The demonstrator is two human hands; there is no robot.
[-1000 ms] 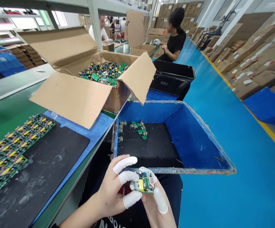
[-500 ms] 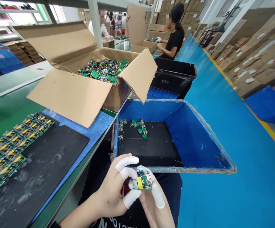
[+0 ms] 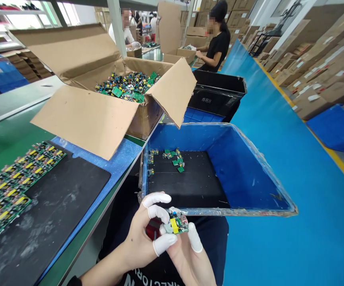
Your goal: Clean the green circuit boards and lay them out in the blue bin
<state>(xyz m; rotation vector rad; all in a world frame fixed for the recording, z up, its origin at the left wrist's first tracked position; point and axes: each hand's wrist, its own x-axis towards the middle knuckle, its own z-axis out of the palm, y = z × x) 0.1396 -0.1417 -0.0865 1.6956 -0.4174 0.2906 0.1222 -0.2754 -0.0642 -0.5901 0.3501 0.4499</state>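
Note:
A small circuit board [image 3: 176,225] with a yellow component is held up over my lap, in front of the blue bin. My left hand [image 3: 139,234], white covers on its fingertips, pinches the board's left side between thumb and fingers. From the right, my right hand [image 3: 191,254] also grips it; its fingers are mostly hidden behind the board and its covered thumb stands by the right edge. Several loose boards [image 3: 174,159] lie on the black bottom of the blue bin [image 3: 234,174]. Neat rows of boards [image 3: 17,186] rest on a black mat [image 3: 67,194] to my left.
An open cardboard box [image 3: 142,121] heaped with circuit boards [image 3: 127,87] stands on the green bench beyond the mat. Behind the blue bin is a black bin [image 3: 216,95]. A co-worker [image 3: 216,43] sits farther along the bench. Stacked cartons [image 3: 317,71] line the right side.
The board has tilted and shifted slightly left in my hands. My right thumb has moved up and left toward the board's edge. The co-worker's hands have shifted a little.

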